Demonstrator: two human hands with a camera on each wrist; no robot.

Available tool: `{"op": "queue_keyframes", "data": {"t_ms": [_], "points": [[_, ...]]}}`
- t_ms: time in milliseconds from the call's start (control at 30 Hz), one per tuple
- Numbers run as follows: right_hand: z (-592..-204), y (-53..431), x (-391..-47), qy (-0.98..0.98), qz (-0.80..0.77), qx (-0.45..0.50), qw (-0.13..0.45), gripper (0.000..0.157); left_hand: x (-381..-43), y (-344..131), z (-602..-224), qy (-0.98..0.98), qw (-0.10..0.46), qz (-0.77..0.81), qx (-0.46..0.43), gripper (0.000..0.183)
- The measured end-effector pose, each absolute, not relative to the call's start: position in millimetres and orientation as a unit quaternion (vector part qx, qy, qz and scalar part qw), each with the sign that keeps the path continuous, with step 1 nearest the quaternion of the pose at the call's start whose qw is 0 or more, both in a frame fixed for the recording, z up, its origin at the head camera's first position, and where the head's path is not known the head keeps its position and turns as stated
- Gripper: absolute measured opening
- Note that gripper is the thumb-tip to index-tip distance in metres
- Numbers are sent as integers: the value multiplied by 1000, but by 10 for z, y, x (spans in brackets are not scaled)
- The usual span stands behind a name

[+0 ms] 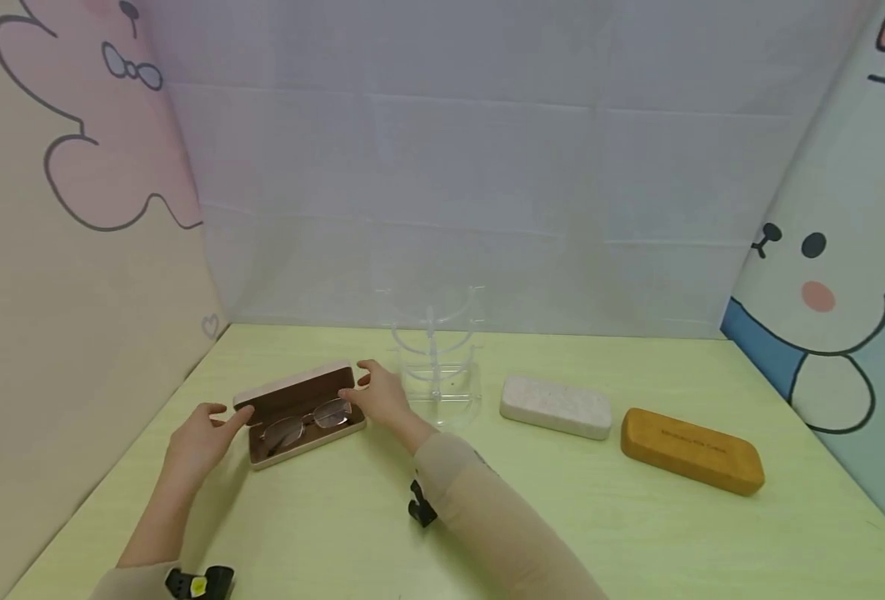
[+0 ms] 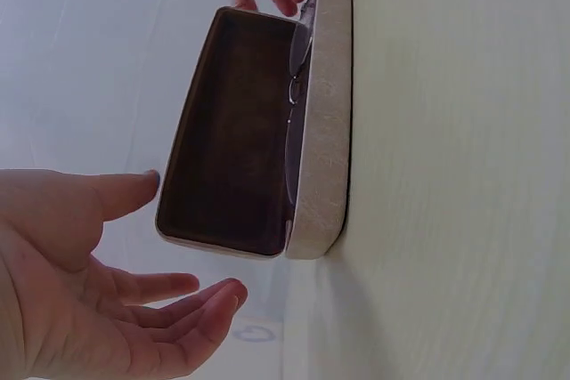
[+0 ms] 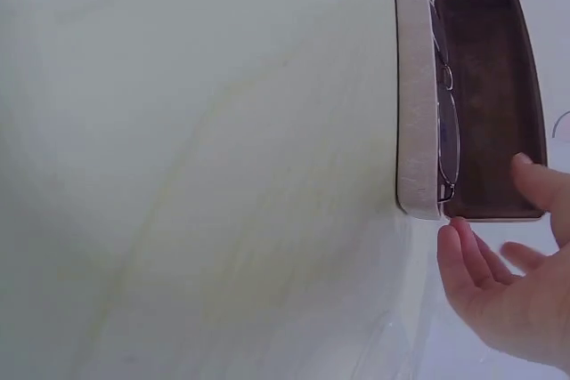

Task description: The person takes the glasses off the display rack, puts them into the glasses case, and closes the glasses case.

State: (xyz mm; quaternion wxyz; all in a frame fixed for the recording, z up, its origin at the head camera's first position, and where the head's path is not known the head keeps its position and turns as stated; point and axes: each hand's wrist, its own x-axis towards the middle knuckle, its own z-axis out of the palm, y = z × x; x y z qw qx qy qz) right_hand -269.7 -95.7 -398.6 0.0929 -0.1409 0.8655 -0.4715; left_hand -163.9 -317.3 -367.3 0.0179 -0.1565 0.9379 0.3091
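Note:
A glasses case (image 1: pixel 307 446) with a pale shell and brown lining stands on the table, its lid (image 2: pixel 233 131) raised. Inside lies a pair of thin-rimmed glasses (image 1: pixel 305 423), lenses facing up. My left hand (image 1: pixel 198 442) is at the case's left end, thumb tip right at the lid's edge and fingers loosely bent beside it. At the other end is my right hand (image 1: pixel 384 398). In the right wrist view its thumb (image 3: pixel 534 180) overlaps the lid's inner side, while the fingers sit around the case's end without gripping.
A clear plastic display stand (image 1: pixel 435 367) rises behind my right hand. Farther right lie a closed white glasses case (image 1: pixel 555 407) and a closed mustard-yellow one (image 1: pixel 692 450). A pale curtain (image 1: pixel 450 167) hangs along the table's back edge, with printed walls on both sides.

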Motion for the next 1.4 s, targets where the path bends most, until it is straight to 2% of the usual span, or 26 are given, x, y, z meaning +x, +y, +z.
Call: {"op": "queue_keyframes", "data": {"t_ms": [100, 333, 567, 733, 933, 1100, 1400], "points": [[-3935, -974, -2699, 855, -486, -157, 85, 60, -1681, -3177, -3683, 930, 9, 334, -152, 83], [-3871, -988, -2711, 840, -510, -174, 59, 42, -1741, -3161, -3689, 932, -34, 329, -148, 70], [-3858, -932, -2685, 827, -539, -146, 67, 26, -1641, -3168, -3700, 929, -24, 343, -136, 63], [-3843, -897, -2625, 802, -575, -133, 93, 24, -1555, -3120, -3713, 915, -13, 371, -157, 67], [-3893, -884, -2562, 747, -647, -80, 129, 25, -1528, -2979, -3783, 873, -44, 443, -200, 60], [-3936, -883, -2548, 735, -662, -67, 132, 23, -1524, -2937, -3823, 857, -61, 468, -208, 56], [-3991, -857, -2546, 722, -677, -62, 126, 23, -1491, -2969, -3845, 826, -33, 523, -210, 58]]}}
